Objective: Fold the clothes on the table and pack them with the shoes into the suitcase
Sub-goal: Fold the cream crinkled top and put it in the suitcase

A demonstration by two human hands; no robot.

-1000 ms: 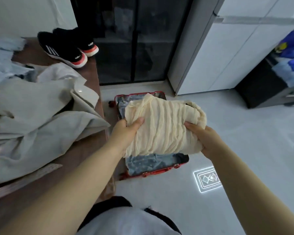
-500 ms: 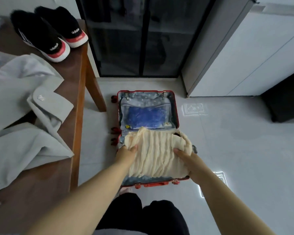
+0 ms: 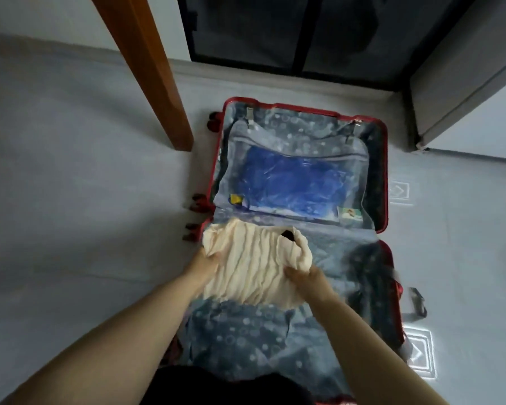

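A red suitcase [image 3: 386,182] lies open on the floor, lined in blue-grey dotted fabric. Its far half has a zipped mesh pocket with a blue packet [image 3: 292,182] behind it. A folded cream ribbed garment [image 3: 251,267] lies in the left part of the near half. My left hand [image 3: 206,263] grips its left edge, fingers tucked under the cloth. My right hand [image 3: 304,277] holds its right edge near the bottom corner. A dark garment [image 3: 368,276] sits at the right side of the near half. The table top, the other clothes and the shoes are out of view.
A wooden table leg [image 3: 155,83] stands just left of the suitcase's far corner. Dark glass doors [image 3: 289,30] and a grey cabinet [image 3: 465,77] lie beyond it. Pale floor [image 3: 70,200] spreads to the left and right. My dark-clothed knees [image 3: 216,387] are at the bottom edge.
Both hands have lowered the cream garment from above the suitcase down into its near half. The view dropped closer to the floor, and the table top and shoes left the frame.
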